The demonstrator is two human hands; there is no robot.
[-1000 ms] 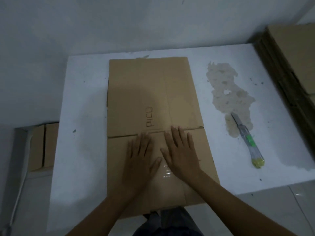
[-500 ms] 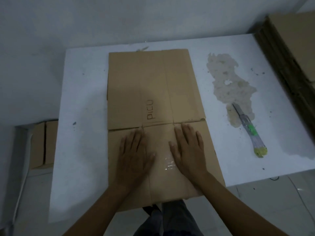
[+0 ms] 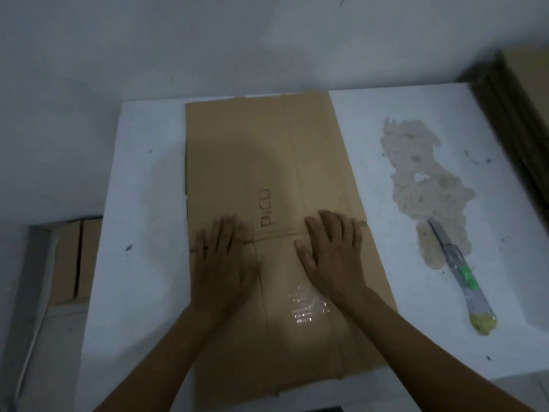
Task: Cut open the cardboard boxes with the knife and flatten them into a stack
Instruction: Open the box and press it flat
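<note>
A flattened brown cardboard box (image 3: 267,162) with "PICO" printed on it lies lengthwise on the white table (image 3: 142,203). My left hand (image 3: 225,263) presses flat on its near half, left of the centre crease. My right hand (image 3: 332,254) presses flat to the right of that crease, fingers reaching the flap fold. A strip of clear tape (image 3: 306,307) shines between my wrists. The knife (image 3: 460,275), with a green and yellow handle, lies on the table to the right, untouched.
A stack of flattened cardboard (image 3: 523,114) stands at the far right edge. A rough beige patch (image 3: 421,173) marks the tabletop beside the knife's blade. Another brown box (image 3: 71,260) sits on the floor to the left, below the table.
Both hands have slid apart and a little forward on the cardboard, spreading towards its left and right sides. The knife has not moved.
</note>
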